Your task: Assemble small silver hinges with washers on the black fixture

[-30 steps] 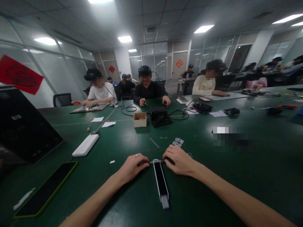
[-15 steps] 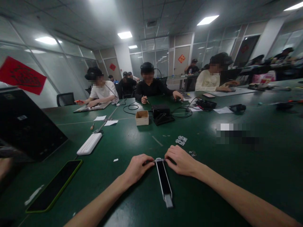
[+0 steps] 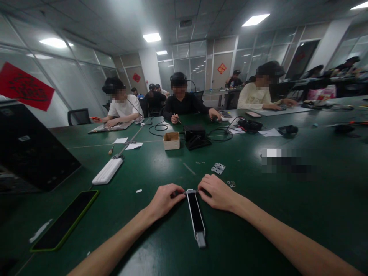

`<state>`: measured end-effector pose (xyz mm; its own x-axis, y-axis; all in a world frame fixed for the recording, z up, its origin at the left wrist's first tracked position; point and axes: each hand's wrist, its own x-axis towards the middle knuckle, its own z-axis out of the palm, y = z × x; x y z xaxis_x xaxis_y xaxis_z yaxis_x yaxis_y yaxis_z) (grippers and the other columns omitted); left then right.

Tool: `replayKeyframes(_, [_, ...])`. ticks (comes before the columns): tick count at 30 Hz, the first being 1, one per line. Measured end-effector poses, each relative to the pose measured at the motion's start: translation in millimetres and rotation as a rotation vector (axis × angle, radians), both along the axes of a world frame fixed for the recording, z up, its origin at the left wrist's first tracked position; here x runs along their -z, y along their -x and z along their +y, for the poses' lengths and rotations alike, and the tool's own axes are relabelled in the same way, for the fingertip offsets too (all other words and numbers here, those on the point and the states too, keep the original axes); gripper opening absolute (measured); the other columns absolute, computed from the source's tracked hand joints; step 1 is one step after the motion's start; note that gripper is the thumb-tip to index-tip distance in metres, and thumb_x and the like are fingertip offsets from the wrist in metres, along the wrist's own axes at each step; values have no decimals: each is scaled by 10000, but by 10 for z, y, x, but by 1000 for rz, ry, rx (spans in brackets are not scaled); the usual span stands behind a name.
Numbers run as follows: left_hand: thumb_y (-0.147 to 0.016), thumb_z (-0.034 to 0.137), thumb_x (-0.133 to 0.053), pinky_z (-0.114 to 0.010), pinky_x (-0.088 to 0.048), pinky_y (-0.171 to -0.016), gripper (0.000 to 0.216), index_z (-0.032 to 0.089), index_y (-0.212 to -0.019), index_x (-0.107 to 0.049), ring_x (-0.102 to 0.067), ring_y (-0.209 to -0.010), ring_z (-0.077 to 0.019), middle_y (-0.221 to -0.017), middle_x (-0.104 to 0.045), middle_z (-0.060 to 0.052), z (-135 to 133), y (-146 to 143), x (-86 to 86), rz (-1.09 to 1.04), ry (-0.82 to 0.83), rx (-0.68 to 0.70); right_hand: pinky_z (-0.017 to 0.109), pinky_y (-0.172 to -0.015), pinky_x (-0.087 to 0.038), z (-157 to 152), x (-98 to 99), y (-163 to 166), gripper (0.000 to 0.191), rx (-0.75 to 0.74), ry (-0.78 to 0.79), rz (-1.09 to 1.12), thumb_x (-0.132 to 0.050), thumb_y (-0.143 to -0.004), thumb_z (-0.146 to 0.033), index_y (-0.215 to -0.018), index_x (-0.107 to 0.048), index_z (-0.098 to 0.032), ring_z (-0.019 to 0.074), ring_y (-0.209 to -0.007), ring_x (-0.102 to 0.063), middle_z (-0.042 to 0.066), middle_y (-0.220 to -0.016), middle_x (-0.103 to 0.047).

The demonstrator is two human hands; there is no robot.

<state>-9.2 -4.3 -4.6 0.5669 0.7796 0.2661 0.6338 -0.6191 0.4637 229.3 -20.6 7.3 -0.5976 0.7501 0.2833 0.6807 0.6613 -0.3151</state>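
Observation:
On the green table [image 3: 138, 234] lies a long, narrow device [image 3: 196, 214] with a black face, a white rim and a grey tab at its near end. My left hand [image 3: 165, 201] is closed, thumb and fingertips pinched at the left side of the device's far end. From the other side, my right hand [image 3: 217, 193] pinches at the same end. Any small part between the fingertips is too small to make out. Just beyond my right hand are flat metal plates [image 3: 218, 168] and several small rings [image 3: 231, 184].
A phone in a green case [image 3: 67, 218], a white power strip [image 3: 107, 171] and a black computer case [image 3: 31, 149] are on the left. Ahead stand a small open box [image 3: 171, 144] and a black device [image 3: 196, 136]. Across the table, people [image 3: 184, 103] work.
The camera view has shifted slightly. Both hands keep their pinch at the device's far end. A blurred hand at the left edge has gone out of sight.

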Motion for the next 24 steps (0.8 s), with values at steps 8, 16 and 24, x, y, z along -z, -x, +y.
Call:
replayKeyframes(8, [-877,297,-597,-238,-462,-626,140,194,-897,-689,-598,-627,-143,-765,-679,1,0,2,12,2,8,0,321,-686,-390,-3,-36,-7,162,5,-3,-37,-485,-885,-191,-862,-638,-147,181,-762,-517,71,-836,-632])
replayKeyframes(16, [-883,287,-575,-231,-463,-621,144,194,-894,-685,-597,-637,-144,-767,-671,-4,-11,-8,-23,-7,12,20,349,-754,-368,154,-153,-331,187,148,-201,-127,-463,-887,-175,-868,-645,-138,210,-817,-541,96,-871,-646])
replayKeyframes(24, [-871,297,-559,-232,-471,-604,151,209,-896,-678,-616,-649,-155,-793,-683,-3,12,12,-25,-108,27,60,335,-721,-392,226,-351,-749,167,281,-83,-269,-500,-857,-191,-849,-666,-173,203,-796,-555,69,-829,-652])
